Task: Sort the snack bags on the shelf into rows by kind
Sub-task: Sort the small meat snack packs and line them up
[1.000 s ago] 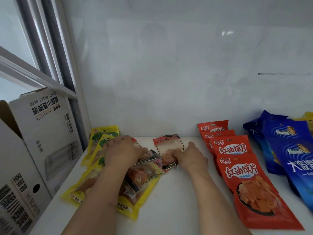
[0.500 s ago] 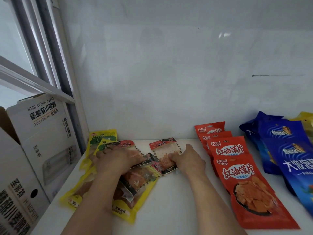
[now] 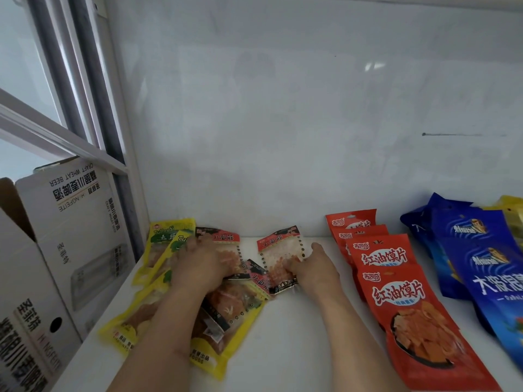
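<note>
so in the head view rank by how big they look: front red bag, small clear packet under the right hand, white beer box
1. white beer box
2. front red bag
3. small clear packet

The box and the bag sit nearer the camera, so true sizes stay unsure.

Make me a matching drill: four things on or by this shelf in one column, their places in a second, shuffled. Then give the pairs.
Things
1. red bags
2. blue bags
3. yellow bags
4. box

Places
A. far left, off the shelf
B. right of the right hand
C. shelf's left end, under the left hand
D. near the right edge of the view

Pairs: 1-B, 2-D, 3-C, 4-A
</note>
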Demonstrator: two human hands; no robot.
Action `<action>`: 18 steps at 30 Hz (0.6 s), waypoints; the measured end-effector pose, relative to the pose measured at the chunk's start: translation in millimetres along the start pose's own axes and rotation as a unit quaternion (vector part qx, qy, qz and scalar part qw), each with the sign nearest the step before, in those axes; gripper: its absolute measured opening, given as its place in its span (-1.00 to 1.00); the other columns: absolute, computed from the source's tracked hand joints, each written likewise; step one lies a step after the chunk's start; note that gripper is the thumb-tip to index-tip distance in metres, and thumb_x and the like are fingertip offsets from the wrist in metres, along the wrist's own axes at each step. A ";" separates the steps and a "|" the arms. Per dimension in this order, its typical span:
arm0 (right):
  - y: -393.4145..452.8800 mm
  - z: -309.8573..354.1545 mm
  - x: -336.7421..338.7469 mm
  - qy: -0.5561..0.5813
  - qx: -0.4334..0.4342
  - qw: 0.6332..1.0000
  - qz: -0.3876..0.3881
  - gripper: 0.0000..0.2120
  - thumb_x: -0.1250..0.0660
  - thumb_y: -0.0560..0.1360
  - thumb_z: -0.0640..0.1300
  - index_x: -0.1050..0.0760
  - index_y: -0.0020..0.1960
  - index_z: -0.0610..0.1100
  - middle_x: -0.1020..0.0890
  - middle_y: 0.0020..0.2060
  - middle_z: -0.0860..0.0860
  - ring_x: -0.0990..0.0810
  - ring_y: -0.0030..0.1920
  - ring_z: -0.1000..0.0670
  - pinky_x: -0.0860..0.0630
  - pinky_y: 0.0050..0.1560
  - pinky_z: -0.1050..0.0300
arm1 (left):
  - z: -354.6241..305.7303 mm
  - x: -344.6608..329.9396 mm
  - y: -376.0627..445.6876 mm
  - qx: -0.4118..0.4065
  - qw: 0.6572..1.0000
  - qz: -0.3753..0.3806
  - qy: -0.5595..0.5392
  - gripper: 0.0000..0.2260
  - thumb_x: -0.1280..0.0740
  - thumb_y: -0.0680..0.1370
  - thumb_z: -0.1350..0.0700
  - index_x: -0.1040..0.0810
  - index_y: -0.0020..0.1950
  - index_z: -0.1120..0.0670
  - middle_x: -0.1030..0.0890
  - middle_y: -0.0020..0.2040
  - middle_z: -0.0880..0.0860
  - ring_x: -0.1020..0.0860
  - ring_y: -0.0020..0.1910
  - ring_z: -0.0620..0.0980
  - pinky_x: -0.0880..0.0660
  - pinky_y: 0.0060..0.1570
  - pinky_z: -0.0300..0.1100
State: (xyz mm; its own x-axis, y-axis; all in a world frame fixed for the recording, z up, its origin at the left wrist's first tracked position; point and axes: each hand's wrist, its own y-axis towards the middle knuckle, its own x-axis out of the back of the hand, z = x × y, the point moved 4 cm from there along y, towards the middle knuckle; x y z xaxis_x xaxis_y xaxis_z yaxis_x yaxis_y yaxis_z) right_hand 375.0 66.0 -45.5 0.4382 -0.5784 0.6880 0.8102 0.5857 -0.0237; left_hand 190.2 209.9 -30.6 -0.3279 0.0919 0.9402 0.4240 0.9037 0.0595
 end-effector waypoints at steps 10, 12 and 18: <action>-0.2 -0.7 -1.7 -0.018 0.002 1.000 0.015 -0.33 -0.40 0.50 0.12 -0.25 0.46 -0.16 -0.59 0.23 -0.07 -0.56 0.25 -0.11 -0.39 0.21 0.02 | 15.4 -5.5 7.9 0.037 0.999 -0.018 0.012 -0.43 -0.19 0.49 -0.24 -0.39 0.43 0.01 -0.51 0.38 0.09 -0.43 0.36 0.15 -0.30 0.38 0.13; 0.3 -1.3 -1.8 -0.015 0.001 1.000 0.016 -0.31 -0.41 0.50 0.13 -0.25 0.47 -0.16 -0.58 0.24 -0.07 -0.55 0.26 -0.11 -0.39 0.22 0.01 | 14.2 -4.1 7.4 0.027 0.999 -0.027 0.002 -0.47 -0.22 0.54 -0.15 -0.33 0.48 0.00 -0.51 0.38 0.09 -0.44 0.36 0.14 -0.29 0.38 0.12; 2.0 -2.9 -2.6 -0.002 0.003 1.000 0.017 -0.24 -0.41 0.49 0.14 -0.19 0.53 -0.16 -0.55 0.31 -0.08 -0.52 0.32 -0.11 -0.37 0.30 0.00 | 13.1 1.2 10.6 0.012 0.996 -0.025 -0.082 -0.54 -0.24 0.57 0.12 -0.30 0.48 0.06 -0.45 0.33 0.20 -0.48 0.28 0.21 -0.47 0.23 0.09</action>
State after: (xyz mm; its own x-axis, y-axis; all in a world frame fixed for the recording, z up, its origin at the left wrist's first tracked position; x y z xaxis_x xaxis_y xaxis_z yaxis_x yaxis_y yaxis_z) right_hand 376.6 67.0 -49.5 0.4637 -0.5557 0.6900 0.7925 0.6084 -0.0426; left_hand 183.2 225.0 -33.3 -0.4822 0.1121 0.8689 0.3835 0.9187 0.0943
